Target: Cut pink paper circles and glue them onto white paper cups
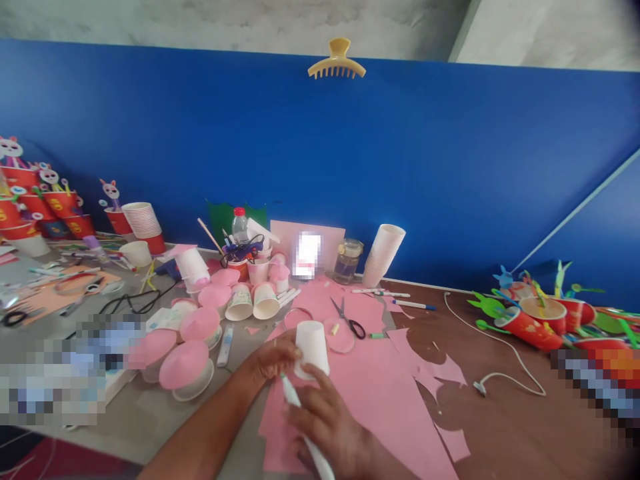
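Nearest me, my right hand (327, 423) grips a white marker pen (303, 427), its tip at the base of an upturned white paper cup (312, 349) on the pink paper sheet (380, 393). My left hand (273, 358) steadies the cup's left side. I judge the work partly done: pink-capped cups (186, 367) lie finished at left, a stack of plain white cups (383, 255) stands untouched at the far side.

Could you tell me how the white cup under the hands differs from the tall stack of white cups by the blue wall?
The white cup is single, upside down on pink paper, steadied by the left hand. The stack of cups holds many, leans, and stands untouched. Both are plain white.
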### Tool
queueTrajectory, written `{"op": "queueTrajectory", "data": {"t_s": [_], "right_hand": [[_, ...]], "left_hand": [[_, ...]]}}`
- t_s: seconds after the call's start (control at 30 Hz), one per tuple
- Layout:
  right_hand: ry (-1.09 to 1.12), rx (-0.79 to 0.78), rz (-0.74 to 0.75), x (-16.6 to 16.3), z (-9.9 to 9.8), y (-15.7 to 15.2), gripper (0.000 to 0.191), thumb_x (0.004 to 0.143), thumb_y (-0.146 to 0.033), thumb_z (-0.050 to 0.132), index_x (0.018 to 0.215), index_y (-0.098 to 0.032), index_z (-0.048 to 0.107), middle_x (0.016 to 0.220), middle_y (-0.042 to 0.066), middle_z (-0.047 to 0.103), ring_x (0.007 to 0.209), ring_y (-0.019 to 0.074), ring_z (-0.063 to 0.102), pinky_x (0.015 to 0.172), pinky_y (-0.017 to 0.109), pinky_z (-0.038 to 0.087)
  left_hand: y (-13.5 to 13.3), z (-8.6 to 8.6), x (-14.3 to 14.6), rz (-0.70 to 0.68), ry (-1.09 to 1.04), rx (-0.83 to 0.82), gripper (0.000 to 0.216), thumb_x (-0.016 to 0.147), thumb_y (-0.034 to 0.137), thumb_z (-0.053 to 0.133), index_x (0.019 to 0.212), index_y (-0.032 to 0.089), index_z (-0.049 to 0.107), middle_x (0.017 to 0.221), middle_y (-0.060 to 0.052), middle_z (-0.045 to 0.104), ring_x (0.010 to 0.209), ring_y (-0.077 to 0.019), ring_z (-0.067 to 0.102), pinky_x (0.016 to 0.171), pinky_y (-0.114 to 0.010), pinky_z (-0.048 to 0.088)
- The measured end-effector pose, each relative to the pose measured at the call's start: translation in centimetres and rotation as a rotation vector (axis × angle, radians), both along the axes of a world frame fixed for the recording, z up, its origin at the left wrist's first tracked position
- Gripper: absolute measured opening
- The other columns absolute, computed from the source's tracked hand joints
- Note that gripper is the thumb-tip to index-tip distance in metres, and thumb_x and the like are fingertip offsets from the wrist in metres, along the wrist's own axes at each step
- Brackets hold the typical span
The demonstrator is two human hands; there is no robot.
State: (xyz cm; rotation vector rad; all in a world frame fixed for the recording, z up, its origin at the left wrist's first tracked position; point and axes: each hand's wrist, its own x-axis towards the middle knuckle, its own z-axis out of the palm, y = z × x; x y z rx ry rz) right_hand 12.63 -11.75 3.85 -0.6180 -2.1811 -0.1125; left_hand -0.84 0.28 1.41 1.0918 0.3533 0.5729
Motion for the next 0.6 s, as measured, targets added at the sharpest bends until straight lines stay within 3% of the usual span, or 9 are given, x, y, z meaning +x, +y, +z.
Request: {"op": "queueTrajectory", "data": {"t_s": [0.17,0.33,0.6], "right_hand": [[0.350,0.003,-0.319,2.3,-1.1,1.5,0.039,0.096,-0.035,0.034,0.129,-0.017,0.044,0.099,0.013,0.061,0.122,0.0307,0.047,0.090,0.052,0.048],[0.416,-0.071,-0.311,3.0,-1.4,2.2,0.034,0.096,-0.031,0.036,0.124,-0.018,0.051,0.102,0.014,0.061,0.114,0.0292,0.053,0.086,0.048,0.051],[0.423,-0.080,-0.309,2.5,-1.8,2.4,0.028,0.093,-0.023,0.041,0.116,-0.020,0.057,0.102,0.013,0.065,0.103,0.0265,0.061,0.083,0.046,0.054]], "left_hand": [[-0.2,0.8,0.8,-0.031,-0.099,-0.064,0.037,0.064,0.025,0.067,0.099,0.015,0.061,0.087,-0.007,0.064,0.078,-0.0204,0.059,0.070,-0.031,0.044],[-0.5,1.2,1.3,0.007,-0.102,-0.041,0.043,0.069,0.021,0.071,0.110,0.018,0.059,0.096,-0.006,0.063,0.088,-0.0210,0.058,0.078,-0.032,0.044],[-0.5,0.9,1.5,0.037,-0.047,0.013,0.049,0.068,0.020,0.073,0.114,0.016,0.057,0.095,-0.006,0.062,0.088,-0.0209,0.056,0.074,-0.030,0.043]]}}
